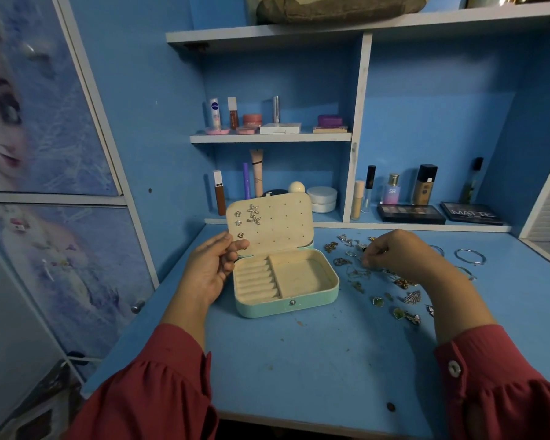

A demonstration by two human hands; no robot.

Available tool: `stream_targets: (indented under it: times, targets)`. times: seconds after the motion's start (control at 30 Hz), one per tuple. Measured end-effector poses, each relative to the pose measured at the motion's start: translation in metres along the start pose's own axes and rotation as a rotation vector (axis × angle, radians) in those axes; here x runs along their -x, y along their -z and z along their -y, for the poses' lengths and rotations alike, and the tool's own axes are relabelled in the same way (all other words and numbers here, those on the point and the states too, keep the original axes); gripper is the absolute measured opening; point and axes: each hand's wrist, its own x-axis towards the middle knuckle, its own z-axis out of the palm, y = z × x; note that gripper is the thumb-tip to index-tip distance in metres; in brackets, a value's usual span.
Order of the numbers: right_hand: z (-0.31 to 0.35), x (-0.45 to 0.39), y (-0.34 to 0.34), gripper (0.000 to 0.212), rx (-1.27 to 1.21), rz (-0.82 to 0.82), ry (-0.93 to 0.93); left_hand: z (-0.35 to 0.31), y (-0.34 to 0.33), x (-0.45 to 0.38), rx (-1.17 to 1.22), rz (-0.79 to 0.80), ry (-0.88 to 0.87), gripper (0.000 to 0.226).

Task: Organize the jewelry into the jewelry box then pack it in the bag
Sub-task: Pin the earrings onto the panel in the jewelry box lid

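A mint jewelry box (286,308) stands open on the blue desk, with a cream lining, ring rolls on the left and an empty tray on the right. Its raised lid (277,223) carries several earrings (253,214) pinned at the upper left. My left hand (211,265) holds the lid's left edge, thumb on the lid's lower left corner. My right hand (394,252) hovers over a scatter of loose jewelry (394,293) to the right of the box, fingers curled and pinching a small piece. No bag is in view.
Silver bangles (469,257) lie at the far right of the desk (299,360). Cosmetics bottles, tubes and palettes (410,212) line the shelves behind. A cabinet door (45,154) stands to the left.
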Motion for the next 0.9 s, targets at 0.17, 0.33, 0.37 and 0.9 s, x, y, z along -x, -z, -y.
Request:
stream_targets:
  times: [0.17, 0.33, 0.37, 0.9]
  targets:
    - [-0.001, 0.001, 0.002, 0.008, 0.032, 0.059, -0.021, 0.001, 0.000, -0.001, 0.007, -0.015, 0.011, 0.033]
    - [0.002, 0.010, 0.014, 0.008, -0.005, 0.219, -0.027, 0.000, 0.001, -0.001, 0.016, -0.010, 0.015, 0.033]
    - [0.002, 0.012, 0.016, 0.010, -0.016, 0.237, -0.024, 0.000, 0.001, -0.001, 0.013, -0.010, 0.015, 0.033]
    - [0.006, 0.018, 0.020, 0.008, 0.153, 0.318, -0.026, 0.000, 0.000, 0.000, 0.007, -0.005, 0.019, 0.031]
